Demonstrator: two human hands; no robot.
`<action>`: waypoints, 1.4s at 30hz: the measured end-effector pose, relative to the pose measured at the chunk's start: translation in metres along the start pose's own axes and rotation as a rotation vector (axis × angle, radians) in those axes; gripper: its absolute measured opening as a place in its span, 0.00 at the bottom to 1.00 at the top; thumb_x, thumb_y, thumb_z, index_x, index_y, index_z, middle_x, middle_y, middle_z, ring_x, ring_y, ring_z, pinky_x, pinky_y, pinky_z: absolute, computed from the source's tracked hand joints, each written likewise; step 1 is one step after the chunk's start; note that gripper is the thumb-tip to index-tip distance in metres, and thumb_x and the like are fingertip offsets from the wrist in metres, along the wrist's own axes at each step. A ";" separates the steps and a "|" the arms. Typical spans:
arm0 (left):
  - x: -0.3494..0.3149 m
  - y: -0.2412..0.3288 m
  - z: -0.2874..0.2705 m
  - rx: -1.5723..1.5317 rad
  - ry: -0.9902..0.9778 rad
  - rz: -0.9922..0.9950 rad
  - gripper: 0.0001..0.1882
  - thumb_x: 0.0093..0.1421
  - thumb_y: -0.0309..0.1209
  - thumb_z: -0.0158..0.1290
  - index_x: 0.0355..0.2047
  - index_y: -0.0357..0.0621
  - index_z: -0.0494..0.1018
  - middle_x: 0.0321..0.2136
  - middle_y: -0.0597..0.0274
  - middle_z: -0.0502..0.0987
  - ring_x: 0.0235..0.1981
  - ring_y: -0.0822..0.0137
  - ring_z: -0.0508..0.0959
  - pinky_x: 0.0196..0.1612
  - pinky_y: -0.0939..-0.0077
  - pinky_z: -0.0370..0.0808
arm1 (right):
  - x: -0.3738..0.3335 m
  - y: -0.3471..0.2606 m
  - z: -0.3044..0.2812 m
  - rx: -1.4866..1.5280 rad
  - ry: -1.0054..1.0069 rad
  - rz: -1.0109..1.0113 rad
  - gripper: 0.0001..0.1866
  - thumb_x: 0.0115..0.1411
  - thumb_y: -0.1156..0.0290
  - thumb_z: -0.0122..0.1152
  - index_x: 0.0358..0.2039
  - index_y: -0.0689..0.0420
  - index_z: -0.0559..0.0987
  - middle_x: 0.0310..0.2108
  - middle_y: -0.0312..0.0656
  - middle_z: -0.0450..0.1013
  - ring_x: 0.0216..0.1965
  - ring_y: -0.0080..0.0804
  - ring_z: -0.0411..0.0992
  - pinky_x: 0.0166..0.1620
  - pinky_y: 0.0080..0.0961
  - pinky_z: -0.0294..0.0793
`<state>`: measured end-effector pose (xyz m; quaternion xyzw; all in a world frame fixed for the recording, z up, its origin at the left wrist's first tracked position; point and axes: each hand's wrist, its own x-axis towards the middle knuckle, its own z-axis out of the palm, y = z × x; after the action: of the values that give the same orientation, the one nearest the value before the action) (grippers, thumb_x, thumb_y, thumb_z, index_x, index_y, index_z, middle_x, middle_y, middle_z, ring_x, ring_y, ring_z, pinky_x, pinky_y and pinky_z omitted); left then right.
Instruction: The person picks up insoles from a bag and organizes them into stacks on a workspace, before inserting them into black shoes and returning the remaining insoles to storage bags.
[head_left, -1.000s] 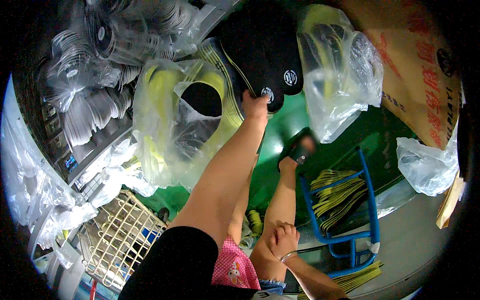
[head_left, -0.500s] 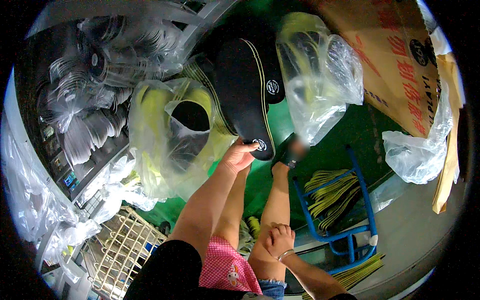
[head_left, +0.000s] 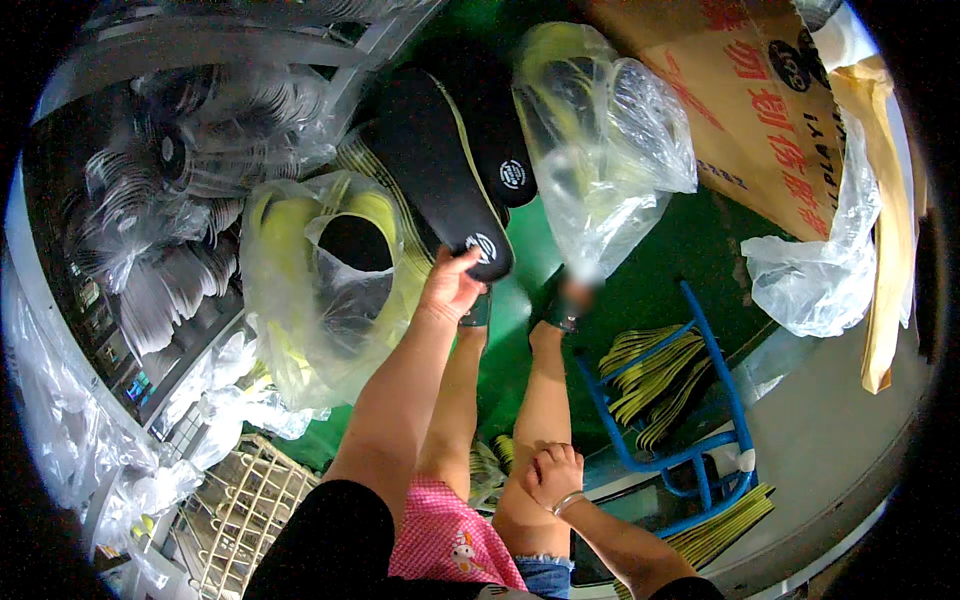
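Observation:
My left hand (head_left: 452,288) pinches the heel end of a black shoe insole (head_left: 425,150) between thumb and fingers. The insole has a yellow-green edge and a round white print at the heel, and its toe points away from me. It overlaps a stack of insoles (head_left: 372,165) with yellow-green edges on its left. Another black insole (head_left: 510,150) lies just to its right. My right hand (head_left: 553,475), with a bracelet at the wrist, rests on my right leg, holding nothing, its fingers laid over the knee.
Clear plastic bags with yellow-green insoles stand left (head_left: 270,290) and right (head_left: 570,120) of the stack. A blue metal rack (head_left: 735,400) holds more insoles on the right. A cardboard box (head_left: 740,110) stands far right. Bagged grey pieces (head_left: 165,310) and a wire basket (head_left: 255,500) are left.
My left hand and the insole have moved a little left and away from me, closer to the stack. The whole view has shifted slightly. My right hand stays on the leg.

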<state>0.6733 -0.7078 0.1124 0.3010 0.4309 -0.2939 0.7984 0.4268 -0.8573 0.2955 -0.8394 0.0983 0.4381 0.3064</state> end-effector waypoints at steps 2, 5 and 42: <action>0.021 0.002 0.004 -0.028 0.103 0.096 0.20 0.48 0.19 0.47 0.43 0.48 0.62 0.37 0.61 0.69 0.39 0.60 0.69 0.42 0.57 0.67 | 0.001 -0.002 -0.002 -0.002 -0.001 -0.018 0.12 0.40 0.64 0.51 0.26 0.53 0.72 0.36 0.38 0.66 0.40 0.37 0.61 0.39 0.35 0.59; 0.039 0.006 0.024 -0.003 0.356 0.175 0.21 0.49 0.20 0.48 0.44 0.47 0.60 0.37 0.60 0.69 0.38 0.61 0.70 0.39 0.63 0.69 | 0.000 0.001 0.003 0.037 0.050 -0.039 0.11 0.39 0.64 0.51 0.26 0.53 0.72 0.36 0.38 0.66 0.40 0.37 0.61 0.38 0.36 0.59; -0.189 0.066 -0.034 1.908 1.146 0.592 0.42 0.38 0.40 0.58 0.52 0.47 0.49 0.50 0.51 0.52 0.53 0.53 0.51 0.50 0.52 0.50 | -0.001 -0.008 -0.004 -0.280 -0.169 0.011 0.18 0.43 0.61 0.51 0.35 0.57 0.70 0.38 0.43 0.65 0.43 0.40 0.60 0.42 0.38 0.61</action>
<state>0.6179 -0.6001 0.2760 0.9614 0.2452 -0.1214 -0.0295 0.4327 -0.8535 0.3015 -0.8334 0.0148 0.5182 0.1914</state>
